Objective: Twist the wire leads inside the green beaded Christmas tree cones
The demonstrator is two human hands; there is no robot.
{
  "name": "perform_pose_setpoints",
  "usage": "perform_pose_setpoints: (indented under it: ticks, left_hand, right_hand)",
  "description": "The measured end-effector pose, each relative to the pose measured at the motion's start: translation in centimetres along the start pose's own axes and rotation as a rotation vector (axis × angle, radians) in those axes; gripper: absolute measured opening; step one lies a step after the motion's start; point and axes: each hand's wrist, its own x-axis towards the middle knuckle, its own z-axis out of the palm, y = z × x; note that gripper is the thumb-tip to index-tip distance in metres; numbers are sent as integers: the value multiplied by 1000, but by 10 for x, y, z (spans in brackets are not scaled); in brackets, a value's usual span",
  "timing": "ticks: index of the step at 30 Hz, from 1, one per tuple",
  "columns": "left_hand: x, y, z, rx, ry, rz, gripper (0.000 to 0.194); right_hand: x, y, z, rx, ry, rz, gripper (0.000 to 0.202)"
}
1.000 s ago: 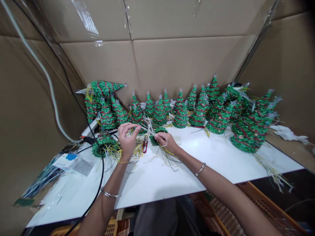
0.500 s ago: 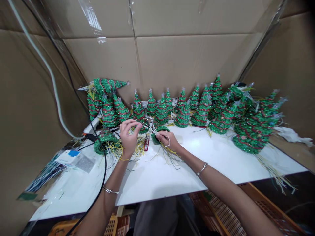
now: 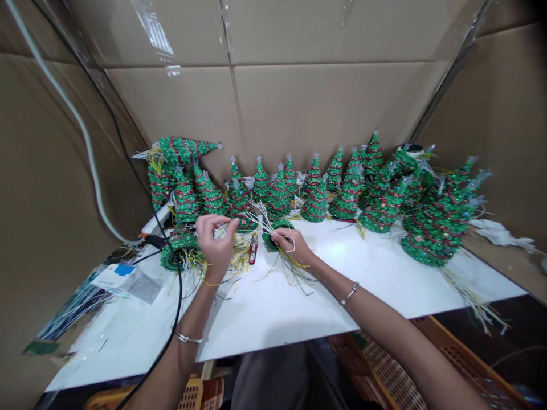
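Landmark: red snips (image 3: 253, 250), lying on a smooth white tabletop (image 3: 273, 319).
White wires (image 3: 264, 221): thin, fanned out just right of the snips, above a green tree base (image 3: 268, 241).
Right hand (image 3: 294, 246): fingertips clamped on the white wires, right of the snips.
Left hand (image 3: 215, 245): left of the snips, thumb and forefinger curved towards each other; cannot tell whether they meet or pinch a strand.
Wire handling: probably light, springy, easily bent and tangled; best pinched where the strands gather.
Tree handling: likely light, its fringe crushable; best steadied by the rim.
Standing trees (image 3: 278, 193): bristly, glittery green cones with red garland spirals, behind the snips.
Yellow wires (image 3: 240, 256): loose, crinkled, beside the snips.
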Motion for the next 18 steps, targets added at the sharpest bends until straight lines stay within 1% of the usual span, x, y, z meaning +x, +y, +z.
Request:
perform_pose_setpoints:
  ticks: [2,3,4,6,8,11,13,14,16,18]
  left_hand:
    - [-11,10,5,-3,-187,111,11]
    - [-15,15,9,-4,-269,124,12]
    - [-19,18,13,6,-326,116,16]
    - [-24,20,20,41,-383,62,21]
    - [-27,20,25,56,-400,-8,20]
    - [-28,19,29,-28,-406,-130,20]
    - [-25,18,29,-123,-372,-238,22]
    - [-23,17,29,-171,-332,-293,22]
    - [-16,16,25,-239,-206,-373,23]
    - [-10,14,19,-249,-82,-389,24]
  right_hand:
    - [0,1,2,-20,0,-15,42]
    - [0,1,3,-29,1,-20,41]
    - [1,2,3,-35,0,-25,40]
    - [1,3,3,-45,-8,-39,39]
    - [1,5,3,-51,-14,-54,38]
    - [1,5,1,-44,-24,-56,38]
    - [1,5,1,-35,-31,-43,38]
    - [1,5,0,-32,-32,-38,39]
    - [2,4,0,-28,-30,-33,41]
    - [2,4,0,-19,-28,-27,42]
